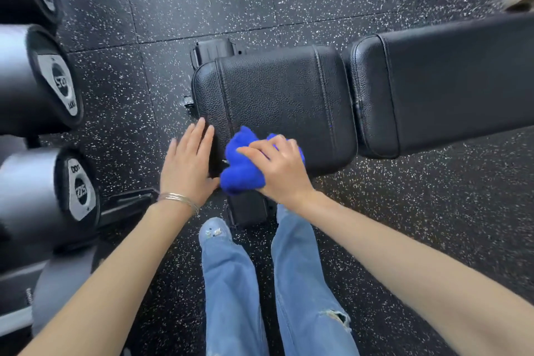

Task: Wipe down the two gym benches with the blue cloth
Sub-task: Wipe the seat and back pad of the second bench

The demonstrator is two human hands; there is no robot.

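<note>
A black padded gym bench lies across the view: its seat pad [274, 101] sits in the middle and its longer back pad [450, 87] runs off to the right. The bunched blue cloth [241, 166] rests on the seat pad's near left corner. My right hand [281, 169] presses down on the cloth and grips it. My left hand [187, 166], with thin bangles at the wrist, lies flat with fingers spread against the seat pad's left edge, just beside the cloth. Only one bench is in view.
Large dumbbells [43, 78] sit on a rack along the left side. The floor [404, 211] is black speckled rubber tile. My legs in blue jeans [231, 283] stand right below the seat, straddling the bench's black foot [248, 211].
</note>
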